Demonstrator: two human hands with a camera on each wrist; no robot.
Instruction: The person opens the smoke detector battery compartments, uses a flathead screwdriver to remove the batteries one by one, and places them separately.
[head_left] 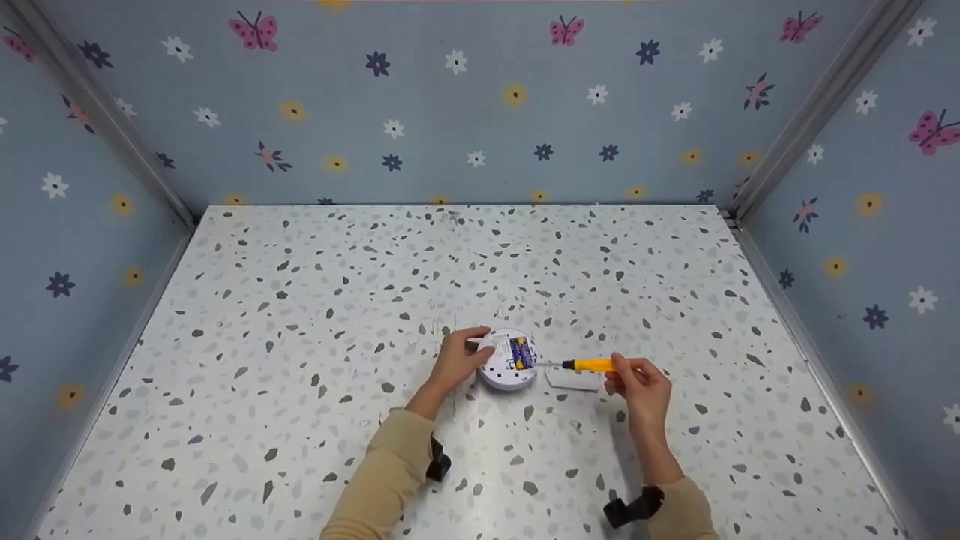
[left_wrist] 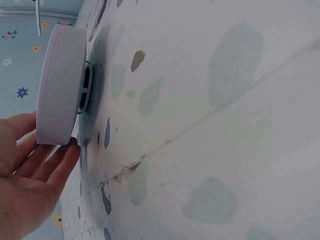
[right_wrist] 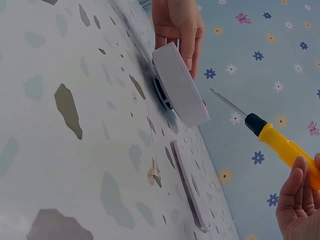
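Note:
A round white device [head_left: 496, 373], much like a smoke detector, is tilted on the speckled tabletop with its flat face up. Purple-and-yellow batteries [head_left: 520, 352] sit side by side in that face. My left hand [head_left: 456, 358] grips the device from its left side, thumb on the face and fingers round the rim. In my right hand [head_left: 642, 386] is a screwdriver [head_left: 592, 365] with a yellow handle and black collar, pointing left. Its thin shaft [right_wrist: 227, 101] reaches toward the batteries; in the right wrist view the tip appears apart from the device.
A flat white rectangular piece [head_left: 574, 379] lies on the table just right of the device, below the screwdriver. Blue flowered panels [head_left: 480, 97] enclose the speckled table [head_left: 300, 420] at the back and both sides. Black straps with mounts [head_left: 634, 507] are on the wrists.

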